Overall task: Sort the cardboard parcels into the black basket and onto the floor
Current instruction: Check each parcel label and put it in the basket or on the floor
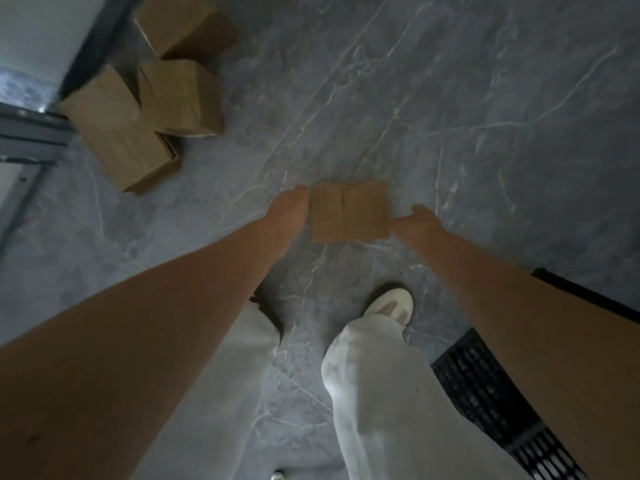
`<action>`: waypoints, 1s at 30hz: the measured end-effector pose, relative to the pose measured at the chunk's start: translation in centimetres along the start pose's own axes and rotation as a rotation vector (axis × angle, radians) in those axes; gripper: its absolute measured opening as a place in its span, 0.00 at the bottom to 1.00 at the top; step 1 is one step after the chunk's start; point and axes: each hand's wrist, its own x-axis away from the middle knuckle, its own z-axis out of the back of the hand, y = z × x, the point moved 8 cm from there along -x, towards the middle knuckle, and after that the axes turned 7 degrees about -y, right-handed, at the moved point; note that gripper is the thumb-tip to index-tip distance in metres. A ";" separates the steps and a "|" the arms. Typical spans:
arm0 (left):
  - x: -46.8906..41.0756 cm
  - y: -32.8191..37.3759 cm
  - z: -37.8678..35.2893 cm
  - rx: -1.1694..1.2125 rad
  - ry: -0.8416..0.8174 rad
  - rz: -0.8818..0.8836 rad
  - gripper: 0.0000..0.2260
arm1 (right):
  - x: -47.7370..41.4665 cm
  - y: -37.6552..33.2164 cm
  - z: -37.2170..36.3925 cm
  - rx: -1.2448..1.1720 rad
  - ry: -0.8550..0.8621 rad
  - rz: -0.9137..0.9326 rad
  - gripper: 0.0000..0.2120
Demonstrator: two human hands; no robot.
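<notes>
While the grey marbled floor (485, 133) fills the view, the black basket (485, 386) sits low at the person's right and three cardboard parcels (180, 95) cluster far left. A smaller flat parcel (348, 211) lies between both hands: the left hand (289, 209) has straight fingers against its left edge; the right hand (415, 220) meets its right corner, grip too blurred to tell

A small parcel (349, 211) lies between the left hand (289, 216), at its left edge, and the right hand (420, 221), at its near right corner. Farther off to the left, three parcels (114, 133) cluster on the floor (485, 133). The basket (485, 386) stands near right, beside the right foot (391, 306).
</notes>
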 end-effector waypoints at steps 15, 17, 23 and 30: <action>14.4 7.9 7.3 0.411 -0.090 -0.099 0.14 | 13.7 -10.5 5.9 -0.443 -0.015 0.047 0.20; 19.7 11.8 11.6 0.388 -0.075 -0.165 0.14 | 19.7 -14.8 8.1 -0.415 -0.030 0.101 0.23; 38.2 20.1 25.4 0.259 0.195 -0.451 0.08 | 38.1 -26.5 13.2 -0.425 -0.165 0.349 0.23; 57.9 18.9 31.4 0.519 0.294 -0.696 0.08 | 57.5 -32.3 16.9 -0.424 -0.263 0.718 0.25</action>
